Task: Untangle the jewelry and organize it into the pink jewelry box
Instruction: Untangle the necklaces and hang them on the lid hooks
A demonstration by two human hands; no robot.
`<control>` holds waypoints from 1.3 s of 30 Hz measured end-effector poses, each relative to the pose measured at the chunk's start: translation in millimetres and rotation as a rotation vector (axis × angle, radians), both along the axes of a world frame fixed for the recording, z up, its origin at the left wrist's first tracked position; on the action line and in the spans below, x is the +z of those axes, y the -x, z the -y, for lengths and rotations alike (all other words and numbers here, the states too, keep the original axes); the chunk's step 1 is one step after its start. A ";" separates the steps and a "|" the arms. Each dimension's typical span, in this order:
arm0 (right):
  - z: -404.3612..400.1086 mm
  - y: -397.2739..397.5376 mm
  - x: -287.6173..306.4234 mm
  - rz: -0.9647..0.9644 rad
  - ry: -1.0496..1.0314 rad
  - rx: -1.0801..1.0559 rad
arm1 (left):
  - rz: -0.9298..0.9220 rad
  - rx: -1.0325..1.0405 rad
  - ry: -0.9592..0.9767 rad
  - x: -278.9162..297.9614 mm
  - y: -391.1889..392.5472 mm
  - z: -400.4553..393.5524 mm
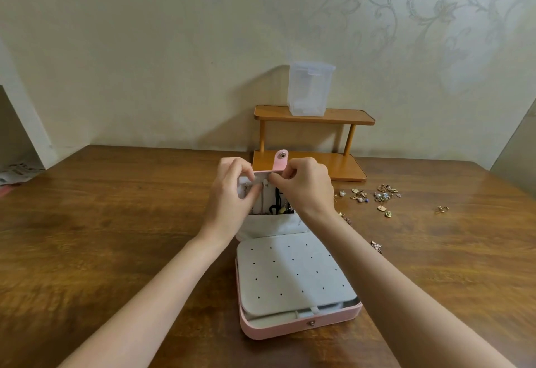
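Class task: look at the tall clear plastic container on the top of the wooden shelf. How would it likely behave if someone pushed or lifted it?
The clear plastic container looks thin-walled and nearly empty, so it is probably light. It stands taller than its base is wide on the wooden shelf, so a push up high may tip it. Its smooth sides could be a little slippery.

Soft, even indoor light, faint glare on the table, wide-angle bending at the edges.

Both bare forearms reach forward and converge. The left hand and right hand sit close together, knuckles up, fingers curled, thumb and fingertips pinched; what each pinches is too small to tell.
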State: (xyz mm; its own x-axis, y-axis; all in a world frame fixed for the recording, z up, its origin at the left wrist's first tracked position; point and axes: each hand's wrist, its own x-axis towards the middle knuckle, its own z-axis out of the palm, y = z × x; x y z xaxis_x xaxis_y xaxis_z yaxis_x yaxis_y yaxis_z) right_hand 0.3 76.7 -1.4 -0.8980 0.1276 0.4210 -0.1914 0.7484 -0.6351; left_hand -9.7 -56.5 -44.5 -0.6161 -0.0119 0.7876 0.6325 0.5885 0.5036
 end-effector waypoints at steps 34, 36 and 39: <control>9.5 -8.5 7.1 0.025 -0.409 0.281 | 0.682 -0.463 -0.541 34.2 12.9 23.0; 5.9 -13.6 2.9 -0.020 -0.416 0.288 | 0.690 -0.454 -0.566 33.8 12.8 22.2; 3.9 -20.0 -14.5 -0.008 -0.532 0.386 | 0.701 -0.450 -0.602 33.6 13.1 21.0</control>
